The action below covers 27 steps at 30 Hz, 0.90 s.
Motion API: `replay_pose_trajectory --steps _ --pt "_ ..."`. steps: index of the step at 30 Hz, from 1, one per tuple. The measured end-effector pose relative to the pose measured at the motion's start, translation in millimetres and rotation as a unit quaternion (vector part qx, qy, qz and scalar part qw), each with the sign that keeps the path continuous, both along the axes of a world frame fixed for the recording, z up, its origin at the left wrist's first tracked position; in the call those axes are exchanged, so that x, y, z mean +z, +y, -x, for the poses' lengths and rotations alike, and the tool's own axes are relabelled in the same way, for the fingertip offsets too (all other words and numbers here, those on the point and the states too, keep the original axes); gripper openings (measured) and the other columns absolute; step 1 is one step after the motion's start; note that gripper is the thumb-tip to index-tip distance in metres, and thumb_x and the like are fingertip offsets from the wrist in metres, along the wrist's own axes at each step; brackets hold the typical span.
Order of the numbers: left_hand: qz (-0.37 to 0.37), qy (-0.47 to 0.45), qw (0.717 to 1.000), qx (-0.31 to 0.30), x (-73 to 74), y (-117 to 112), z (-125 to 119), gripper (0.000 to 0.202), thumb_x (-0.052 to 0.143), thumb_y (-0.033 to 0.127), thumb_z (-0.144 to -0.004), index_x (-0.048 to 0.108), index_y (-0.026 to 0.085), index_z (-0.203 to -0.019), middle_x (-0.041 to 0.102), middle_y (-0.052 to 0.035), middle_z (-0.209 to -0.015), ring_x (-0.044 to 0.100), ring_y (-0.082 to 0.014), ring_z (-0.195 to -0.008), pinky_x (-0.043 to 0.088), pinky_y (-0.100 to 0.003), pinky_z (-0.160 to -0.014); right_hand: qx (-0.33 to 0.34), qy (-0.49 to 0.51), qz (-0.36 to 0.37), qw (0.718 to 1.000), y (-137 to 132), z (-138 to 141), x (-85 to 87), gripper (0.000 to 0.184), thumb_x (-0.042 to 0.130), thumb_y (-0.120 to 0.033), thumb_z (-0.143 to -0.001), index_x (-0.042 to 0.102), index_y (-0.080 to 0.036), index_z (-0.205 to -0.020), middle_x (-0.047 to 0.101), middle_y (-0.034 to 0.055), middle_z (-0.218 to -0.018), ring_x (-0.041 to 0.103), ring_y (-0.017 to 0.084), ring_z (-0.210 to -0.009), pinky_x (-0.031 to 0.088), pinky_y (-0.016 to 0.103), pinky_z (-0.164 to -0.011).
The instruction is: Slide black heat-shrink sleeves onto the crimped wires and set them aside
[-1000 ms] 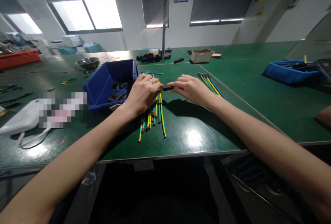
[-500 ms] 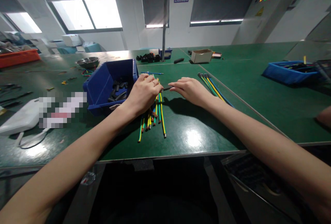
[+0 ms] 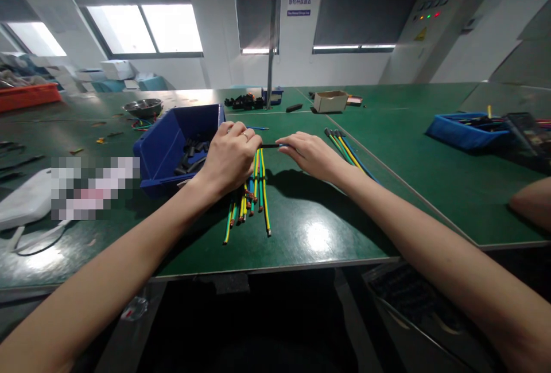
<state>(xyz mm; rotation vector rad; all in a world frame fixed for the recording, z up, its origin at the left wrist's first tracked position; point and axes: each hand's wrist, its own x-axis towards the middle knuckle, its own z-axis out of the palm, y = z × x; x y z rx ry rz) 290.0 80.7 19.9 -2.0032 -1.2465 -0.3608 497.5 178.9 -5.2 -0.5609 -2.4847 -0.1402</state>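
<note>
My left hand is curled over a bundle of yellow-green wires lying on the green table. Its fingertips pinch one end of a thin black tube. My right hand pinches the tube's other end, fingers together. The tube runs level between the two hands, just above the wires. A blue bin holding short black tube pieces stands right beside my left hand.
A second group of yellow-green wires lies right of my right hand. Farther off are a cardboard box, a metal bowl, a blue tray and a white object. Another person's arm rests at the right edge.
The view has shifted slightly, so everything sits a little lower and leftward. Both hands stay pinched on the black tube; the visible stretch between them looks a bit longer and thinner.
</note>
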Motion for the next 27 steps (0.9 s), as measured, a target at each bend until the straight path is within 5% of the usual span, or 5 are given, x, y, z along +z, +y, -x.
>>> replay_pose_trajectory --steps 11,15,19,24,27 --pt "0.021 -0.028 0.999 0.0 -5.6 -1 -5 0.024 0.048 0.02 -0.092 0.07 0.01 -0.094 0.071 -0.0167 -0.094 0.057 -0.0327 -0.107 0.044 -0.049 -0.097 -0.137 -0.109 -0.026 0.984 -9 9 -2.9 0.038 0.031 -0.036 -0.106 0.061 -0.016 -0.093 0.069 0.0113 -0.089 0.061 0.021 -0.086 0.038 0.029 -0.075" --pt "-0.044 -0.116 0.992 0.029 11.6 -7 1 0.036 0.044 0.023 -0.096 0.058 0.012 -0.128 0.065 -0.0163 -0.121 0.054 -0.0324 -0.115 0.044 -0.048 -0.096 -0.224 -0.112 0.002 0.968 2 -3 0.1 0.036 0.031 -0.032 -0.105 0.062 -0.016 -0.103 0.071 0.0148 -0.088 0.066 0.024 -0.079 0.038 0.03 -0.066" --pt "-0.111 -0.173 0.969 0.135 30.6 -11 23 0.034 0.037 0.015 -0.095 0.058 0.013 -0.122 0.065 -0.017 -0.117 0.057 -0.0318 -0.112 0.046 -0.047 -0.093 -0.3 -0.135 0.038 0.944 19 -26 -3.3 0.033 0.039 -0.029 -0.101 0.068 -0.014 -0.098 0.071 0.0206 -0.085 0.069 0.028 -0.073 0.042 0.033 -0.061" --pt "0.114 -0.089 0.946 0.291 25.3 0 53 0.037 0.035 0.023 -0.094 0.063 0.006 -0.109 0.069 -0.0261 -0.106 0.066 -0.0391 -0.098 0.052 -0.048 -0.077 -0.324 -0.151 0.063 0.932 34 -40 -9.8 0.032 0.044 -0.03 -0.098 0.071 -0.014 -0.097 0.072 0.0199 -0.091 0.07 0.028 -0.082 0.048 0.033 -0.066" --pt "0.331 -0.129 0.892 0.28 17.4 9 60 0.028 0.053 0.029 -0.081 0.07 0.012 -0.097 0.073 -0.0232 -0.105 0.07 -0.038 -0.094 0.053 -0.04 -0.072 -0.324 -0.145 0.071 0.932 39 -40 -11.0 0.031 0.044 -0.028 -0.097 0.071 -0.014 -0.1 0.072 0.0191 -0.094 0.07 0.027 -0.086 0.049 0.033 -0.069"
